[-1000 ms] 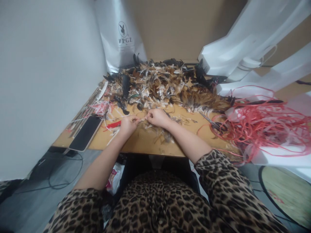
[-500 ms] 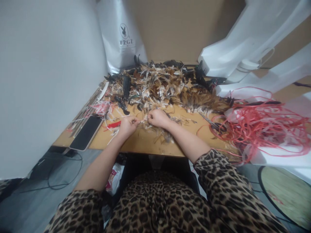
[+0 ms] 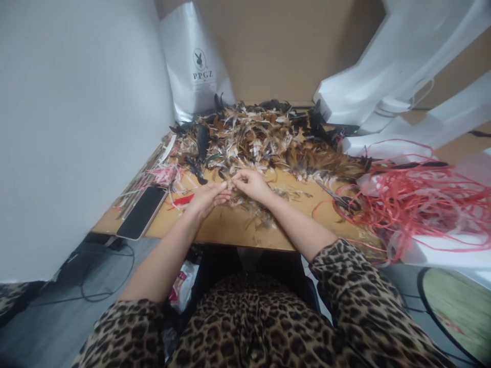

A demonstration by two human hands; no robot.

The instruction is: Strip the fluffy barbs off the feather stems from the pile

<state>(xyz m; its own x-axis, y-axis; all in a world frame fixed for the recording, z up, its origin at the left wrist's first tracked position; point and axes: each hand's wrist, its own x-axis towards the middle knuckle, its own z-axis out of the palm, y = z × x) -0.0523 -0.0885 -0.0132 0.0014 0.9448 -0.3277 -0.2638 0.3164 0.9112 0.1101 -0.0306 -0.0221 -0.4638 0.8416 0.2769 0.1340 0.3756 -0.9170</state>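
My left hand (image 3: 210, 199) is turned partly palm-up over the table, its thumb and fingers closed on a small pale feather (image 3: 229, 185). At the same spot my right hand (image 3: 252, 185) pinches this feather between thumb and forefinger, so the fingertips of both hands nearly touch. Just behind them rises a heap of brown, white and black feathers (image 3: 261, 135). Loose fluffy feathers (image 3: 264, 217) lie under and beside my right hand. Near my left wrist lies a red strip (image 3: 183, 200).
A phone (image 3: 141, 212) lies at the table's left edge, by thin sticks (image 3: 140, 176) and pink-white strips (image 3: 165, 175). Scissors (image 3: 341, 200) lie right of my hands, next to tangled red ribbon (image 3: 425, 204). A silver-white bag (image 3: 197, 97) stands behind the heap.
My left hand has moved slightly right and rolled palm-up, its fingers now straighter. My right hand stays near its place, still pinching. The view has shifted a little.
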